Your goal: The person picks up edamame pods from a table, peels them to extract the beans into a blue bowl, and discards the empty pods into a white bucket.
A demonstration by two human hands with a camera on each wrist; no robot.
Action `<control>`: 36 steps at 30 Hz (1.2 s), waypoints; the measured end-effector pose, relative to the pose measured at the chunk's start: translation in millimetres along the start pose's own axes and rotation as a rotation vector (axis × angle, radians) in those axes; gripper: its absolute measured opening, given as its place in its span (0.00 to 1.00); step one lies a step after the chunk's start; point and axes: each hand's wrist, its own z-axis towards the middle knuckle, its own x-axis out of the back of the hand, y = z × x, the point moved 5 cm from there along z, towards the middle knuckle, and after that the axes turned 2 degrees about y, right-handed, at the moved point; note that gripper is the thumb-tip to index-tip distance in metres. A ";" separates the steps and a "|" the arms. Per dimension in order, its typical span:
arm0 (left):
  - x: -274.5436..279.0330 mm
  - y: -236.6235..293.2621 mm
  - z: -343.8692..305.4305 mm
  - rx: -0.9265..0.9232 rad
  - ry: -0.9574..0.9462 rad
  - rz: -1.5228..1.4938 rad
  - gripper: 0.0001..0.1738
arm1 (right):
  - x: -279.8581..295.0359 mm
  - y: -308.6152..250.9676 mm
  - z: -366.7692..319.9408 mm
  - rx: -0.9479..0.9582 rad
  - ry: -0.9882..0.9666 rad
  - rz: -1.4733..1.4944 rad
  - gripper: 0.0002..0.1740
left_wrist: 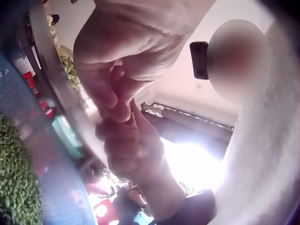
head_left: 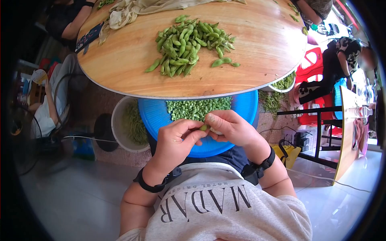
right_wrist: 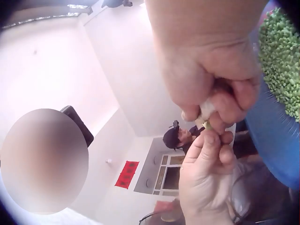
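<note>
Between the two hands is a small green soybean pod (head_left: 204,127), pinched from both sides over a blue basket (head_left: 151,114). My left hand (head_left: 173,139) holds one end between thumb and fingers. The right hand (head_left: 235,129) grips the other end, its thumb bent over it. From the right wrist, the green pod tip (right_wrist: 208,125) shows where the fingertips meet; its rest is hidden by fingers. Shelled green beans (head_left: 195,107) cover the basket's bottom just beyond the hands.
A heap of unshelled pods (head_left: 181,48) lies on the round wooden table (head_left: 120,68), whose edge overhangs the basket. A white bucket (head_left: 116,120) with green husks stands left; another tub (head_left: 286,83) is at right. Other people sit around.
</note>
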 end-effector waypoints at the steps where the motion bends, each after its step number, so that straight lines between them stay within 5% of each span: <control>1: 0.9 3.6 0.2 -0.021 0.011 0.041 0.06 | -0.9 -0.7 0.0 0.004 -0.008 -0.009 0.22; 11: -1.9 7.2 -4.3 -0.255 0.182 0.284 0.07 | -4.2 1.9 3.5 0.018 0.079 -0.014 0.17; 17: -5.9 -13.5 -8.6 0.060 0.167 -0.131 0.04 | -6.9 -0.4 -0.2 0.130 0.166 -0.110 0.16; 21: -6.7 -15.8 -10.5 0.009 0.227 -0.191 0.04 | -8.8 -1.3 2.3 0.190 0.203 -0.118 0.17; 26: -3.5 -12.6 -11.8 -0.166 0.284 0.001 0.05 | -9.5 -3.9 2.7 0.050 0.090 0.025 0.17; 36: -5.5 -16.5 -10.5 -0.026 0.260 -0.142 0.04 | -9.4 -2.2 6.4 0.170 0.223 -0.166 0.16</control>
